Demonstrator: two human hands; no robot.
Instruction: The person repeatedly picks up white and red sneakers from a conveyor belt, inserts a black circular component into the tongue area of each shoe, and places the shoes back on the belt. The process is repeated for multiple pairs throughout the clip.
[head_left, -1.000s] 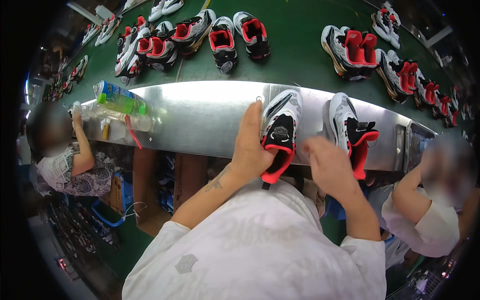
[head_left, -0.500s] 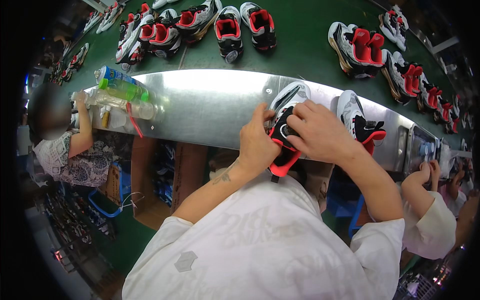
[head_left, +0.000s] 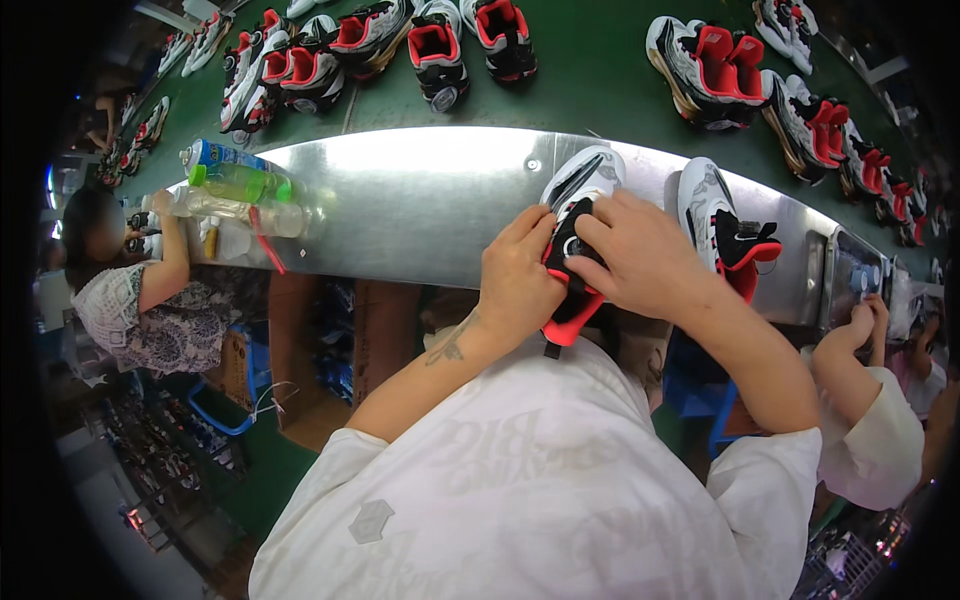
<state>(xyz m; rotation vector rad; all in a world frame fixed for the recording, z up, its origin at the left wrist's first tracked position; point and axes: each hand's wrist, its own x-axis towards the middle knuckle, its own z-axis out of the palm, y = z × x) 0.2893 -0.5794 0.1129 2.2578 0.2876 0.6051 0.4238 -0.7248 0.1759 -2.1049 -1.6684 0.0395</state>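
A white, black and red sneaker [head_left: 598, 170] lies in front of me, its toe over the steel ledge and its red-lined heel collar close to my white shirt. My left hand [head_left: 520, 275] is closed around the sneaker's left side. Over its black tongue, my right hand [head_left: 645, 250] bends its fingers and presses the thumb near a round dial. Whatever lies under the right fingertips is hidden. A matching sneaker [head_left: 705, 190] stands just right of my right hand, untouched, its black tongue pulled up.
Several sneakers [head_left: 438, 55] stand on the green surface [head_left: 580, 90] beyond the steel ledge [head_left: 420, 200]. Bottles [head_left: 240, 182] and a red strip [head_left: 266, 240] lie at the left. An open carton [head_left: 385, 335] is below the ledge. Co-workers sit at both sides, one resting a hand [head_left: 860, 322] near a tray.
The view has shifted slightly, so the ledge and shoes sit higher. Both hands stay on the same sneaker, with the left fingers now closer against its side.
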